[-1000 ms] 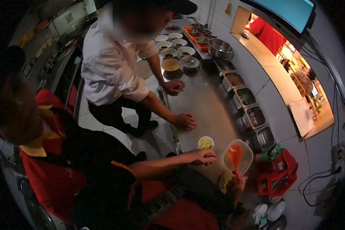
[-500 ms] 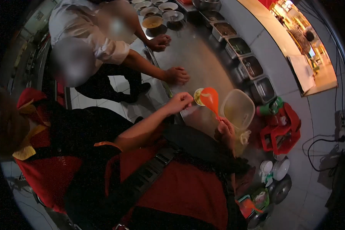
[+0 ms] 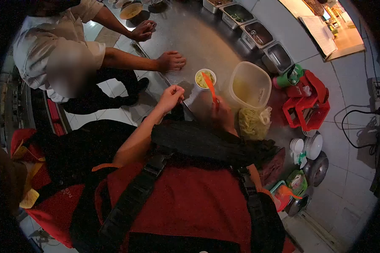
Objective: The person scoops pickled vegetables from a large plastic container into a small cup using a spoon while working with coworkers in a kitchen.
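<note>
A small white bowl [image 3: 197, 80] with pale yellow food stands on the steel counter. My right hand [image 3: 223, 114] grips the handle of an orange spoon [image 3: 209, 85], whose head is tipped down at the food in the bowl. Left of the bowl and apart from it, my left hand [image 3: 172, 98] is held closed near the counter edge; whether anything is inside its fingers is hidden. A translucent plastic tub [image 3: 251, 86] stands right of the bowl. Close to my right hand lies a clear plastic bag [image 3: 254, 123] of yellowish food.
Another person's hands [image 3: 172, 61] rest on the steel counter [image 3: 190, 40] to the left. Several metal pans [image 3: 256, 34] line the wall side. At right are a red plastic rack [image 3: 306, 105], a green cup [image 3: 285, 80] and stacked white dishes [image 3: 312, 146].
The orange spoon has turned from showing its broad face to a narrow side view over the bowl. The camera view has shifted, uncovering more of the bowl and the bag.
</note>
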Motion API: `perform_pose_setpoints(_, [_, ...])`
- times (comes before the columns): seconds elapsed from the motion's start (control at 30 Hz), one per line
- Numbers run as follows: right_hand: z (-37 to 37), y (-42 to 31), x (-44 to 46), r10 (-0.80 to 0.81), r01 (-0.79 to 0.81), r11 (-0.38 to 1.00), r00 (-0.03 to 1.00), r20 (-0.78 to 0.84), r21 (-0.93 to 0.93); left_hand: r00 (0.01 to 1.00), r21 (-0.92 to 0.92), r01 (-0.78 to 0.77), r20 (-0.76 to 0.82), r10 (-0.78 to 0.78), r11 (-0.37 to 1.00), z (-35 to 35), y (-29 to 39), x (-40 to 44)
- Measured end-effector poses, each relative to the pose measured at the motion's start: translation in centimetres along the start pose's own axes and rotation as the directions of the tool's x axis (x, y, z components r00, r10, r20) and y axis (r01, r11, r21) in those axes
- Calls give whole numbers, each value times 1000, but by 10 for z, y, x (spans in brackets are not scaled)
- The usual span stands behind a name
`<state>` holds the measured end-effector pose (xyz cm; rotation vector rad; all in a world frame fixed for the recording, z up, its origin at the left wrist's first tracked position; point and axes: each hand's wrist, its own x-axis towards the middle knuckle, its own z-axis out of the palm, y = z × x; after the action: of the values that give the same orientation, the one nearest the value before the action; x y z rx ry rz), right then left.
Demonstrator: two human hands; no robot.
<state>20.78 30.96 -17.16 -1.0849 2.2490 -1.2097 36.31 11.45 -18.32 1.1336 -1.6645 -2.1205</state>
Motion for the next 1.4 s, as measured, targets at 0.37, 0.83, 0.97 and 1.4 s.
perform_pose_setpoints(0.37, [-1, -4, 3, -88, 62, 958, 993, -80, -281, 998, 36, -13, 69, 10, 999, 6, -13, 21])
perform_pose_setpoints(0.83, [-70, -28, -33, -214, 262, 957, 927, -309, 122, 997, 14, 50, 51, -51, 999, 16, -9, 26])
perform_pose_setpoints(0.97, [-116, -20, -38, -3, 121, 960, 906, -423, 254, 995, 51, -12, 98, 7, 999, 18, -10, 32])
perform_pose_setpoints(1.4, [-142, 48, -29, -55, 263, 900, 860, -508, 347, 729, 87, -353, 650, 215, 932, 74, 82, 16])
